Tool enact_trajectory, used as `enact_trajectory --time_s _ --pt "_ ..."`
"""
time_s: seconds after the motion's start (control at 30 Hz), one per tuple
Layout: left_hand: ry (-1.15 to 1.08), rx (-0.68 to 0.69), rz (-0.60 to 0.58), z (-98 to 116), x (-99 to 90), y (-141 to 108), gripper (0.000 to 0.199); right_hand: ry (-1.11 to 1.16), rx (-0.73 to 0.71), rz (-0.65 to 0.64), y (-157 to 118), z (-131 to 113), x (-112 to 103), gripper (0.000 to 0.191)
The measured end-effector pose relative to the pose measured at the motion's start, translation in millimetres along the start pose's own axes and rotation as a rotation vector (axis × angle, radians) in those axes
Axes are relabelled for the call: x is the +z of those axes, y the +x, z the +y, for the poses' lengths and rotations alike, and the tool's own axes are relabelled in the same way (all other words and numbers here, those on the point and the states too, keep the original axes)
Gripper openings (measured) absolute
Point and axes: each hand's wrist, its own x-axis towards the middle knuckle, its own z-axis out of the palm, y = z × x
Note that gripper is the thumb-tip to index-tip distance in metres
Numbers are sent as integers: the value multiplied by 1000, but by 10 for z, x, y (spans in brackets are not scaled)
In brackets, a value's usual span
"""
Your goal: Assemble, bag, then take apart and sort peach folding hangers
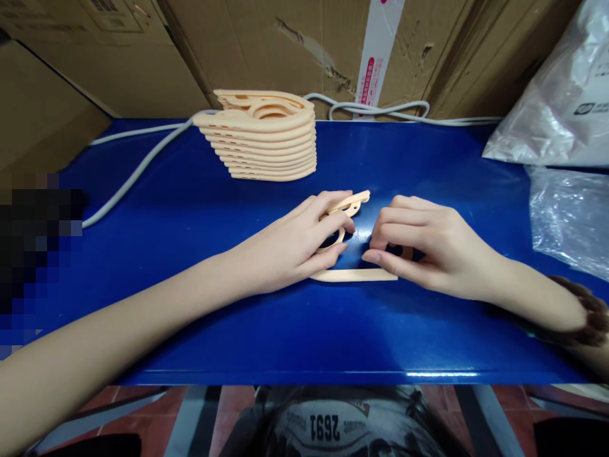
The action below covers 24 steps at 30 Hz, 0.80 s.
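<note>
A peach plastic frame (354,275), curved and with a ring-like loop, lies on the blue table in front of me; it looks like a folding clothes hanger. My left hand (316,235) has its fingers closed over its left side, with a jointed end poking out past the fingertips. To the right, my right hand (416,244) is curled with thumb and fingers close together, just above the frame's right end. A bit of peach shows behind those fingers, but what they hold is hidden. Farther back stands a neat stack of similar peach pieces (266,143).
Cardboard boxes (285,51) line the back of the blue table (238,330). A white cable (143,168) runs along the rear and down the left. Clear plastic bags (556,101) lie at the right, and a dark, pixelated patch covers the left edge.
</note>
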Motion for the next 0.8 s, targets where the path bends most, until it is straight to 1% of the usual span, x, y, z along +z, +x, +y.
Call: enact_trajectory --time_s 0.1,0.23,0.33,0.47,0.6,0.8 --pt "11 4 0 -2 3 0 27 -78 10 4 -1 -3 -8 30" --pt "15 -3 -8 0 2 2 25 -184 51 -21 -12 -4 -13 35" --pt "24 -3 -14 5 -4 3 25 -218 90 -62 -16 -1 -12 36" --pt "41 -6 -23 8 -8 -2 26 -234 101 -104 -16 11 -4 34" --pt "47 -16 -29 7 -9 -4 26 -258 109 -90 -20 21 10 30" --pt "69 -4 -28 15 -19 5 26 -290 177 -59 -30 50 24 25"
